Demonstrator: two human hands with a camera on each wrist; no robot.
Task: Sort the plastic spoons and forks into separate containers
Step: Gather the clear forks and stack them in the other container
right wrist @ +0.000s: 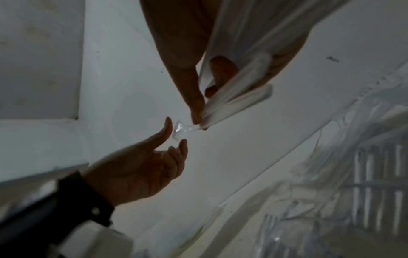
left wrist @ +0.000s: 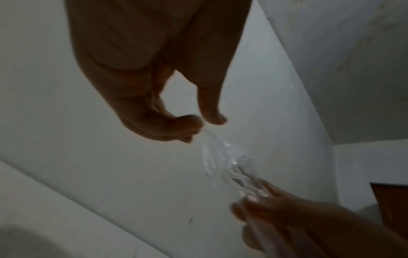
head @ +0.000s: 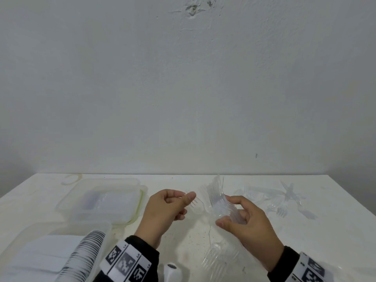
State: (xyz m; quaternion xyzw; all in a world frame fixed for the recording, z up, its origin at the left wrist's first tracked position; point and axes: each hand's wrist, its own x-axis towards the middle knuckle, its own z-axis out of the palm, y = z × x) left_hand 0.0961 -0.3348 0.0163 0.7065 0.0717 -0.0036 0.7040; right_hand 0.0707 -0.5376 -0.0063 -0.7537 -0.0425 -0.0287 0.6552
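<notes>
**Mind the nested stack**

Your right hand [head: 243,218] clasps a fanned stack of clear forks [head: 218,202] above the table's [head: 203,231] middle; your left hand [head: 168,208] pinches one fork [head: 195,205] free. Nested pieces may cling and scatter, missing the containers [head: 97,200] at the left edge.

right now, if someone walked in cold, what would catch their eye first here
Most striking is the fanned bundle of clear plastic cutlery gripped in the right hand above the middle of the white table. Beside it the left hand pinches a single clear fork at the bundle's edge. Two translucent containers sit at the left, and loose cutlery lies scattered at the far right.
</notes>
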